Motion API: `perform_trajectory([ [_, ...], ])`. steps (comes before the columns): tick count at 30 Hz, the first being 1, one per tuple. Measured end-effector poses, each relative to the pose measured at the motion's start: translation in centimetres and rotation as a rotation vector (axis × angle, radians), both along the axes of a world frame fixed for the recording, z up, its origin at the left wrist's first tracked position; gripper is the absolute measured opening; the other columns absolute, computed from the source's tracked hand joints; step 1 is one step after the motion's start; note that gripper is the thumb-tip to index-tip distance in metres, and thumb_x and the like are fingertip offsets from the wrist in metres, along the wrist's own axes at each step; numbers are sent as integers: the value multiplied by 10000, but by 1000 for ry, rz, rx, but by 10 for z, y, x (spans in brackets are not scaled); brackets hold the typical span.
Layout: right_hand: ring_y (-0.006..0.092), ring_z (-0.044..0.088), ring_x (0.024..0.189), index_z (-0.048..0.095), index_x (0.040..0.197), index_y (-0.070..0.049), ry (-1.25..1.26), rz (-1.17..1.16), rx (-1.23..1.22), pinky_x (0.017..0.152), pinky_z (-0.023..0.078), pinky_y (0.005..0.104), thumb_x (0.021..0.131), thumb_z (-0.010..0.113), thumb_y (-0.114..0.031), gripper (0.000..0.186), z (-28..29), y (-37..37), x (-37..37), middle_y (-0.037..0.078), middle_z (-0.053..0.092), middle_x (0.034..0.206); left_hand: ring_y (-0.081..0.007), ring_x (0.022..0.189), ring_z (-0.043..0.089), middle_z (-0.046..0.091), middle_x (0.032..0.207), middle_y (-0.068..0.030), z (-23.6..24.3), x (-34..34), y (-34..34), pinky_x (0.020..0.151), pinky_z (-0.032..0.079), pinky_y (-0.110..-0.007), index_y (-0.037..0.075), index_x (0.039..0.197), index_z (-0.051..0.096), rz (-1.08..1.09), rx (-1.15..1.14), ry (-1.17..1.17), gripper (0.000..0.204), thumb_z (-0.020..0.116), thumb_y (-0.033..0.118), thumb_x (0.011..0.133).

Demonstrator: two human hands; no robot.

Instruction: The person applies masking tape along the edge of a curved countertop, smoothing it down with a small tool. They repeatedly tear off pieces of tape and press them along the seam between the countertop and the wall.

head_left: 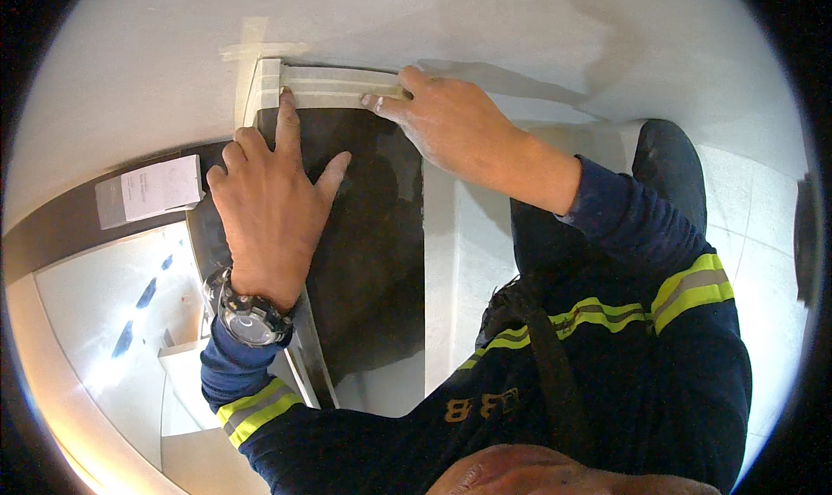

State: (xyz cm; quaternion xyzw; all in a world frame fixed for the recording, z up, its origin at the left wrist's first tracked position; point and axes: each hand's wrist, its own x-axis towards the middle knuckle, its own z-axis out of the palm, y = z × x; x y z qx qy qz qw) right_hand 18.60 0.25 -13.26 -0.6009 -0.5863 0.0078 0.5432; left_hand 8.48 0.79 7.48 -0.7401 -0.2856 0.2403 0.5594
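Note:
A pale, banded strip of masking tape [329, 87] runs along the top of a dark panel [368, 209], against the white wall. My left hand [273, 209] is open over the panel's left side, its fingers spread. Its index fingertip presses on the strip near the corner, where another pale piece of tape [269, 83] stands upright. At the strip's right end, my right hand [455, 127] is closed, with thumb and index finger pinching the strip. Whitish dust marks the fingers of my right hand.
Crossed tape [254, 48] sticks to the wall [373, 18] above the corner. Left of my left hand, a white printed leaflet [160, 190] lies on a dark ledge [52, 218]. Below it is a white recess [113, 313]. Pale floor tiles [728, 192] lie to the right, by my leg.

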Motion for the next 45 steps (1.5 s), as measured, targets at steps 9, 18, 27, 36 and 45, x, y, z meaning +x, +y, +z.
perform_trajectory([
  [9,337,699,830,691,1345,-164,17,29,-17,725,590,459,985,646,-170,362,-2,0,0,130,624,1000,-264,955,650,658,1212,-188,2,-2,-13,796,518,-416,148,1535,552,97,-7,51,782,729,577,906],
  [18,375,723,1054,686,1340,-166,172,103,102,885,594,488,1019,623,-269,343,-15,13,2,155,755,1166,-330,1579,280,393,1651,-208,-2,-6,-10,1282,256,-528,16,1543,494,-262,-298,24,865,765,494,874],
  [27,371,701,1022,698,1298,-113,396,315,198,914,550,474,1035,636,-193,282,-67,-21,39,158,722,1210,-302,1547,335,456,1607,-186,-33,0,-2,1328,139,-524,-26,1537,470,-187,-239,83,919,738,558,879],
  [36,355,702,1085,730,1201,-76,439,427,65,980,529,475,1022,526,-199,299,-99,10,41,162,743,1140,-316,1537,363,425,1628,-191,-26,2,-3,1319,193,-517,-23,1545,438,-180,-263,81,962,825,465,812],
  [45,217,668,860,771,1105,-110,660,629,-128,824,539,398,1003,495,-235,320,-95,37,38,108,724,1000,-340,1549,341,383,1655,-202,-36,9,3,1313,228,-486,-50,1543,425,-147,-346,81,940,822,425,836],
])
